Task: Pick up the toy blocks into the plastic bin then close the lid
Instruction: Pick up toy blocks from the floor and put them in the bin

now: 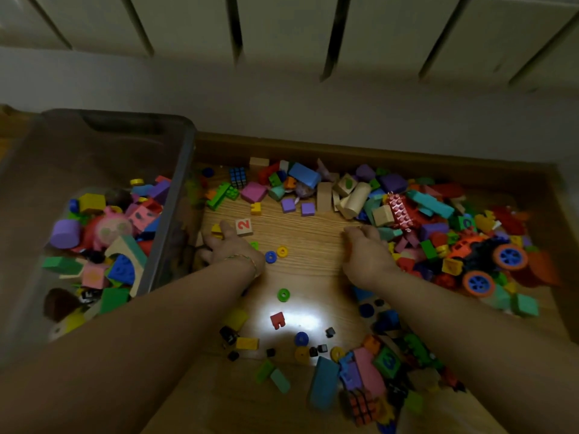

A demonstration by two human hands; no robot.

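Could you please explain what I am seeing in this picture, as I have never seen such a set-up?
There is no machine here: a person wears one camera on the head, looking down at their own bare arms. The left hand reaches with spread fingers at a yellow block beside the plastic bin, which is partly filled. The right hand rests, curled, at the edge of the toy blocks heaped on the wooden floor; whether it holds anything is hidden. No lid is in view.
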